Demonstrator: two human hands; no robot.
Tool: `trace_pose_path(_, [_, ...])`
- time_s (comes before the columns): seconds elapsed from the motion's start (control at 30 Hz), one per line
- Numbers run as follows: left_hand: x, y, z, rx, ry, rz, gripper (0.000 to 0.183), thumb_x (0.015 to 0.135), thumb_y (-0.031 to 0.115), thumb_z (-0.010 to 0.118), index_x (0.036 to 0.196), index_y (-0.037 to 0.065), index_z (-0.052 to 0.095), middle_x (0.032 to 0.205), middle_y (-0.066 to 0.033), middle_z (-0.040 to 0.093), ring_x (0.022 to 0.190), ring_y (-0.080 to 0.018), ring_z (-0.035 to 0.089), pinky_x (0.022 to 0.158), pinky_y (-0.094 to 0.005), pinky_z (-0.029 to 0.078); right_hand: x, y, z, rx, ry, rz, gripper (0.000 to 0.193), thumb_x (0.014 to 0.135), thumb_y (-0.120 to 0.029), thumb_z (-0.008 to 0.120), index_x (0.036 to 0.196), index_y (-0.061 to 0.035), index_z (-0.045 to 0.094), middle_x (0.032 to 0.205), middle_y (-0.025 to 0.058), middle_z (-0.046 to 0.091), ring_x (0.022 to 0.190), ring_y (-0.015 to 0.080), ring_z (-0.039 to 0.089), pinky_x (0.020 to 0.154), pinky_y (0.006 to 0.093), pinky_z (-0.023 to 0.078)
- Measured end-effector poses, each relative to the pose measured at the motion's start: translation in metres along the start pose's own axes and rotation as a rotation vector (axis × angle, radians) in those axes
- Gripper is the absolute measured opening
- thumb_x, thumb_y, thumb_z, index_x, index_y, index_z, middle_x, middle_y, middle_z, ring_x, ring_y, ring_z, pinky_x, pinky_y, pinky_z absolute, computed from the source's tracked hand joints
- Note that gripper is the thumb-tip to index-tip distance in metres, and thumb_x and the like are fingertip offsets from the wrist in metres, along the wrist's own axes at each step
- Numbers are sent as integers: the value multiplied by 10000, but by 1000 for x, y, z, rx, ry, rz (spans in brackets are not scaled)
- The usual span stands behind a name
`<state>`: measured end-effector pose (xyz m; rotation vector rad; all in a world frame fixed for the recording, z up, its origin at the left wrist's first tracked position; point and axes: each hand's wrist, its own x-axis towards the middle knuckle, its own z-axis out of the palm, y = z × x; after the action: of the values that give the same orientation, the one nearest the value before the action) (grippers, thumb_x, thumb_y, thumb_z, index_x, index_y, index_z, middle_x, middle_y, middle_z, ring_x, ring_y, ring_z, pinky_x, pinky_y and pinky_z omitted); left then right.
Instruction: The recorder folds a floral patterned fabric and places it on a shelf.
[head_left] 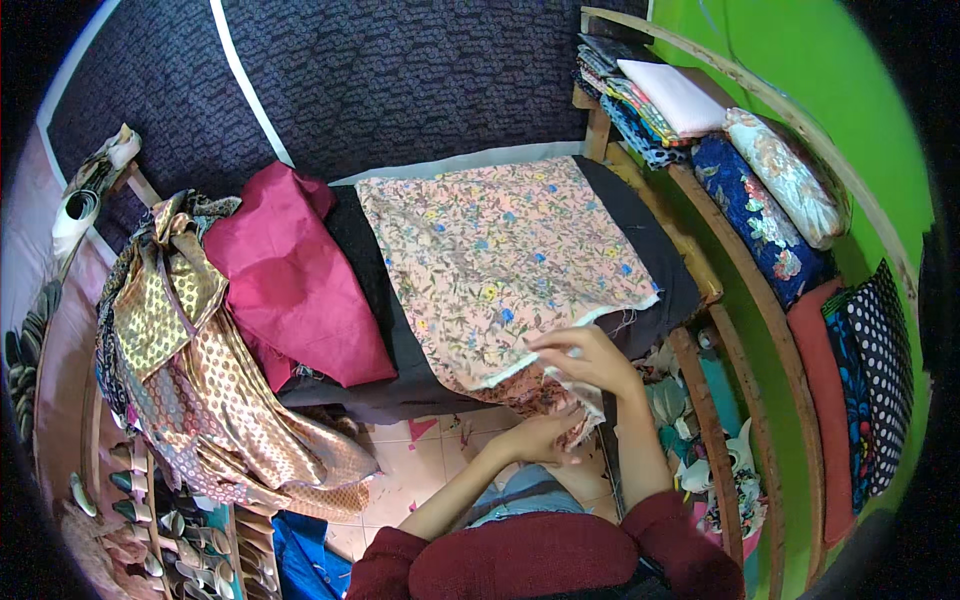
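Note:
A peach floral fabric (pixel 500 260) with blue and yellow flowers lies spread on the black-covered table. Its near right part hangs over the edge, where a darker underside and a frayed white edge show. My right hand (pixel 590 358) has its fingers bent round that white edge at the table's front. Lower down, my left hand (pixel 545 437) grips the bunched, hanging part of the same fabric, close to my lap. Some of the left fingertips are hidden in the folds.
Left of the floral fabric lies a crumpled magenta cloth (pixel 290 280). Shiny gold patterned cloth (pixel 190 370) drapes toward the floor. Folded fabrics (pixel 670 95) are stacked on the wooden rack at right. Shoes (pixel 190 560) stand at lower left, and scraps dot the tiled floor (pixel 410 465).

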<state>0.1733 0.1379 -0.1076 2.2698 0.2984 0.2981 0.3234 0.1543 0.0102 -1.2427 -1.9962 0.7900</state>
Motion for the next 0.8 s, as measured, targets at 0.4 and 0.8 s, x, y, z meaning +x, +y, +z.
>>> trace_pose_path(0.4, [-104, -13, -65, 191, 847, -813, 313, 781, 347, 608, 813, 37, 642, 770, -105, 654, 714, -250, 638, 615, -336, 479, -67, 32, 61, -468, 600, 303, 484, 617, -134, 667, 1077, -50, 544, 1149, 121, 471, 1092, 306, 429, 895, 395, 353])
trace_pose_path(0.8, [-83, -51, -36, -336, 1114, -608, 213, 823, 172, 620, 806, -40, 613, 696, -35, 627, 627, -56, 540, 564, -208, 422, -31, 41, 58, -537, 506, 259, 253, 746, -128, 579, 987, -61, 620, 914, 120, 589, 895, 291, 549, 784, 359, 408])
